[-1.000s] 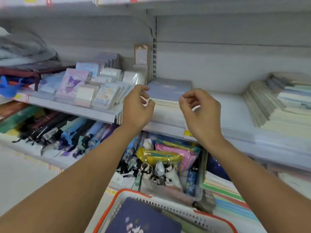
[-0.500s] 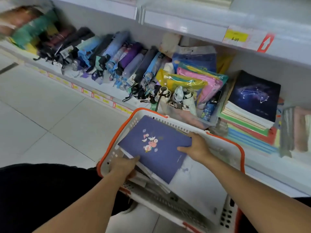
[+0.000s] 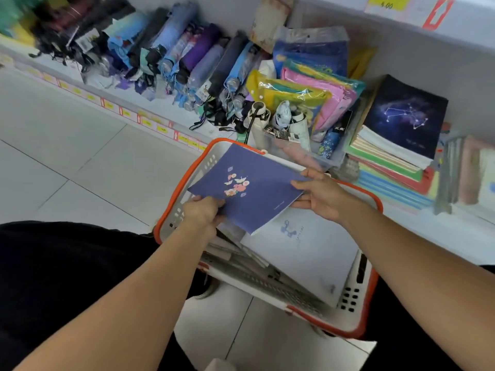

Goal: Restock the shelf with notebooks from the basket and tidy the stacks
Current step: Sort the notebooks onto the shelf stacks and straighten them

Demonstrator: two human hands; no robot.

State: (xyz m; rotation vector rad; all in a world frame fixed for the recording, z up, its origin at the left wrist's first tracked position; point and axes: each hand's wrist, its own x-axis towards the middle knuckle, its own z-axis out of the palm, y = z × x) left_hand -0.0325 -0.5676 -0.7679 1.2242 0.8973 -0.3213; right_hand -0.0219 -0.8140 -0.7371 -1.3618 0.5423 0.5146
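Above the basket (image 3: 371,287), the left hand (image 3: 201,213) pinches the near corner and the right hand (image 3: 322,197) grips the far edge of a thin notebook (image 3: 245,187), likely light, floppy, best held at opposite edges.

Both hands (image 3: 203,212) (image 3: 322,195) hold purple notebook (image 3: 246,187) above basket (image 3: 371,295).

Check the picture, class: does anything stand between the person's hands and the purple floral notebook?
No. The left hand grips the purple floral notebook at its near corner, and the right hand holds its right edge, above the basket.
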